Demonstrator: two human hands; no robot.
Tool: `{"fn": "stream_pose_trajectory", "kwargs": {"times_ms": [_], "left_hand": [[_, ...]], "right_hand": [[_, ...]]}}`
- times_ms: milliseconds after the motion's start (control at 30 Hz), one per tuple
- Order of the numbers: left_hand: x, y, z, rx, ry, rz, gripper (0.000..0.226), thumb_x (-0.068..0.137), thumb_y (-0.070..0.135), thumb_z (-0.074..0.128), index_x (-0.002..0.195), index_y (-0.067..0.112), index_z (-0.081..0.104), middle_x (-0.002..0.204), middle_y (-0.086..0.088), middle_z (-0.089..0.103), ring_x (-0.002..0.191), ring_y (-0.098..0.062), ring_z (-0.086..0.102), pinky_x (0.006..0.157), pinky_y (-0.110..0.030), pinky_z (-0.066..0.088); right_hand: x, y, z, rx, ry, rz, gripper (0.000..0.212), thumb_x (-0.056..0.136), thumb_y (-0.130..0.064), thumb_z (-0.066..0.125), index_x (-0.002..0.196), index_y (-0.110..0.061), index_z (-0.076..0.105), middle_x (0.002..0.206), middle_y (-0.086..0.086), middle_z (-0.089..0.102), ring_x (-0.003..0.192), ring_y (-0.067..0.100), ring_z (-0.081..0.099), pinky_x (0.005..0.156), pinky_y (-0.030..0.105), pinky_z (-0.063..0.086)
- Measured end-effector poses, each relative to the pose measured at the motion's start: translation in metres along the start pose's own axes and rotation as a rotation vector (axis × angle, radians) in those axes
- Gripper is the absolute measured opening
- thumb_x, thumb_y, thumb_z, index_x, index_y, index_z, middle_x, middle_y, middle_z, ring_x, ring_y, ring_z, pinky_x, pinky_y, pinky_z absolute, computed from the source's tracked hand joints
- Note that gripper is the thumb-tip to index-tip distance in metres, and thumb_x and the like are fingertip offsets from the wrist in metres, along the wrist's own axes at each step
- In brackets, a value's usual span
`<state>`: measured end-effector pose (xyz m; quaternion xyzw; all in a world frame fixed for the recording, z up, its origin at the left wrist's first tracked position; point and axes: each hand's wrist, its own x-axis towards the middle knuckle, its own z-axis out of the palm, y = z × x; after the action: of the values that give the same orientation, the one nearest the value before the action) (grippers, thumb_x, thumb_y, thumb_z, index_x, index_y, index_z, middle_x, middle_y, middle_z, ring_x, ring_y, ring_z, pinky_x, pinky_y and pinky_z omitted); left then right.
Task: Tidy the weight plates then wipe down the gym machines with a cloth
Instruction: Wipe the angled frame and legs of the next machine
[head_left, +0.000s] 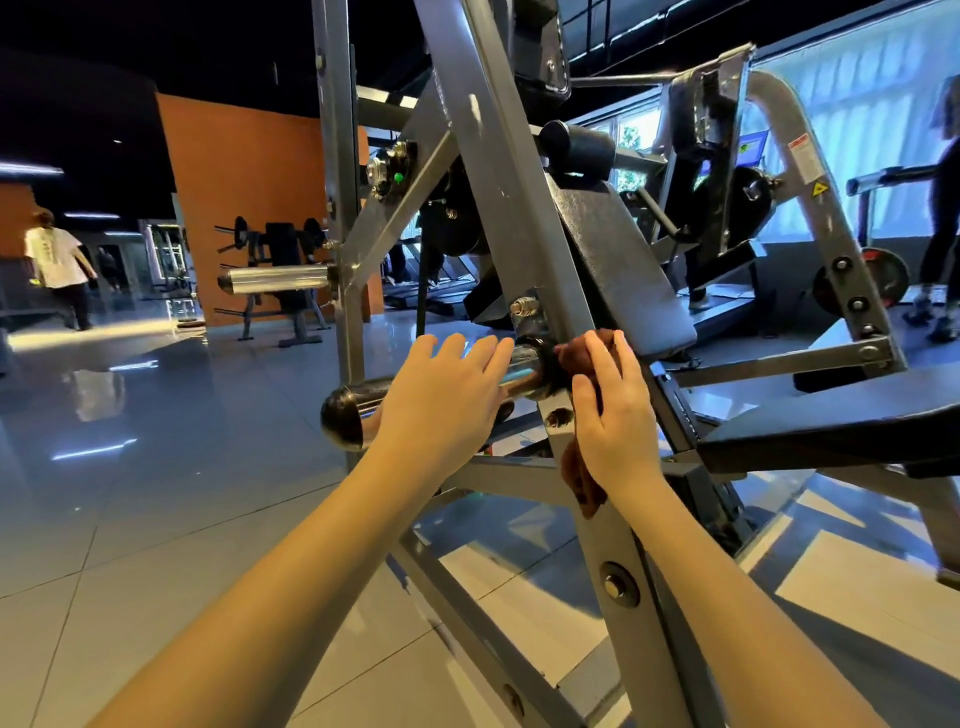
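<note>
A grey steel gym machine frame (498, 197) fills the middle of the view. A chrome weight-plate peg (345, 413) sticks out of its slanted post toward the lower left, with no plate on it. My left hand (441, 400) lies flat over the peg, fingers spread, holding nothing. My right hand (613, 415) presses a brown cloth (576, 353) against the post where the peg joins it; part of the cloth hangs below my wrist. A second bare chrome peg (275, 279) projects higher up on the left.
The machine's black padded seat (623, 249) slopes behind the post. Black weight plates (457, 218) hang on the far side of the frame. A plate rack (280, 260) stands by the orange wall. One person walks at far left, another stands on a treadmill at right. Glossy tiled floor lies to the left.
</note>
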<state>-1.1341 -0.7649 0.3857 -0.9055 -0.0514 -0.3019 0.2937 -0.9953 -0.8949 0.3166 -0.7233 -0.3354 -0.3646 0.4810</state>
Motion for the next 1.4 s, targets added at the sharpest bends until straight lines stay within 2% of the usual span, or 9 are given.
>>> {"fn": "stream_pose_trajectory", "kwargs": {"times_ms": [200,367,500,633,767,833,1000,1233,1400], "left_hand": [[0.000,0.012,0.004,0.029,-0.007,-0.015,0.061,0.104,0.030,0.030,0.153,0.012,0.000,0.160,-0.007,0.016,0.142,-0.029,0.024,0.112,-0.043,0.023],[-0.010,0.049,0.017,-0.027,0.017,0.014,0.060,0.103,0.032,0.028,0.154,0.010,0.005,0.162,-0.010,0.001,0.149,-0.032,-0.002,0.118,-0.048,-0.004],[-0.013,0.077,0.029,-0.235,0.094,-0.022,0.057,0.096,0.029,0.048,0.148,0.009,0.035,0.157,-0.012,0.026,0.147,-0.029,0.016,0.120,-0.043,0.002],[-0.015,0.098,0.042,-0.545,0.022,-0.074,0.056,0.105,0.031,0.026,0.155,0.014,0.010,0.162,-0.002,0.002,0.144,-0.012,-0.014,0.114,-0.030,-0.003],[-0.017,0.105,0.051,-0.752,-0.019,-0.109,0.059,0.105,0.033,0.029,0.154,0.017,0.000,0.161,0.004,-0.010,0.140,-0.001,-0.018,0.108,-0.014,-0.011],[-0.018,0.108,0.052,-0.808,-0.028,-0.122,0.060,0.104,0.033,0.030,0.153,0.018,-0.001,0.159,0.009,-0.014,0.138,0.004,-0.016,0.103,-0.006,-0.015],[-0.018,0.118,0.054,-0.863,-0.011,-0.187,0.059,0.104,0.035,0.030,0.153,0.021,0.000,0.160,0.009,-0.011,0.133,0.009,-0.017,0.090,0.006,-0.020],[-0.022,0.115,0.056,-0.907,-0.041,-0.186,0.058,0.104,0.036,0.030,0.154,0.023,0.003,0.160,0.013,-0.009,0.134,0.013,-0.011,0.095,0.005,-0.012],[-0.025,0.124,0.051,-0.874,-0.079,-0.242,0.059,0.104,0.039,0.029,0.154,0.023,0.003,0.161,0.010,-0.009,0.147,-0.007,-0.005,0.115,-0.026,0.011]], "right_hand": [[-0.019,0.012,0.002,-0.008,0.000,-0.036,0.054,0.098,-0.036,0.033,0.150,-0.020,0.034,0.159,0.011,0.024,0.137,0.033,0.038,0.102,0.048,0.047],[-0.088,0.040,-0.012,-0.019,-0.057,0.023,0.053,0.099,-0.038,0.034,0.151,-0.025,0.031,0.160,0.006,0.018,0.140,0.034,0.036,0.105,0.046,0.045],[-0.062,0.030,-0.021,0.011,-0.143,0.052,0.051,0.103,-0.024,0.041,0.152,-0.025,0.026,0.161,0.006,0.018,0.143,0.024,0.028,0.109,0.027,0.031],[-0.056,0.025,-0.020,0.058,-0.114,0.063,0.050,0.103,-0.023,0.040,0.151,-0.028,0.027,0.159,0.006,0.022,0.134,0.010,0.032,0.097,0.004,0.029],[-0.110,0.044,-0.017,0.048,-0.038,0.042,0.047,0.098,-0.036,0.036,0.145,-0.038,0.030,0.158,0.002,0.021,0.139,0.023,0.034,0.106,0.042,0.045],[-0.122,0.055,-0.020,0.036,-0.045,0.009,0.047,0.098,-0.036,0.037,0.145,-0.033,0.031,0.156,0.002,0.021,0.139,0.030,0.037,0.103,0.049,0.047],[-0.096,0.049,-0.022,0.091,-0.088,-0.007,0.050,0.098,-0.025,0.043,0.145,-0.036,0.030,0.160,0.004,0.019,0.138,0.007,0.023,0.107,0.019,0.032],[-0.151,0.067,-0.022,0.050,-0.019,-0.034,0.046,0.098,-0.025,0.042,0.144,-0.026,0.039,0.157,0.004,0.024,0.142,0.027,0.031,0.106,0.050,0.045],[-0.179,0.081,-0.033,0.048,-0.099,-0.031,0.047,0.098,-0.025,0.042,0.144,-0.027,0.035,0.156,0.002,0.022,0.140,0.038,0.033,0.098,0.059,0.048]]}}
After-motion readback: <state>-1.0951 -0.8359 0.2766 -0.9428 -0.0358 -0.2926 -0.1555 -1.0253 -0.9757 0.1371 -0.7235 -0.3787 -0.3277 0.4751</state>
